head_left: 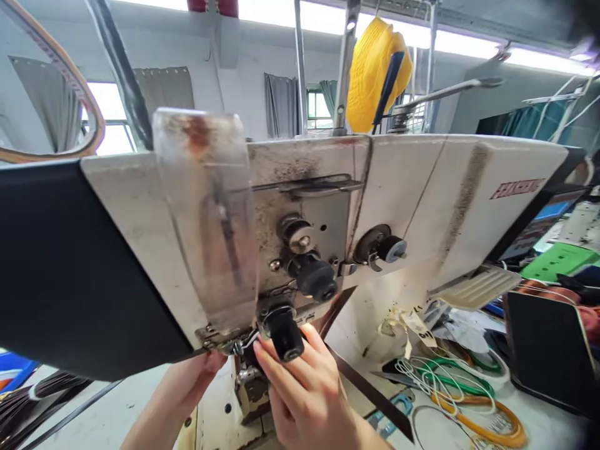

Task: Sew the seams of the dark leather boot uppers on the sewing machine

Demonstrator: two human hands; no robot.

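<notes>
A white sewing machine (412, 187) fills the middle of the view, its head stained with rust and grime. My right hand (304, 381) is closed below the black tension knob (285, 334), fingertips beside the needle area. From behind these fingers a dark brown strap (375, 397) runs down to the right; the hand appears to pinch it, though the grip itself is partly covered. My left hand (209, 372) reaches under the machine head from the left, and the head hides its fingers. A clear plastic guard (206, 219) hangs on the front of the head.
Right of the machine lie tangled white cord (422, 375), an orange tape roll (501, 431), light-blue-handled scissors (389, 415) and a black panel (548, 350). Dark strips (47, 400) are bundled at the left. A yellow thread cone (375, 81) stands above the machine.
</notes>
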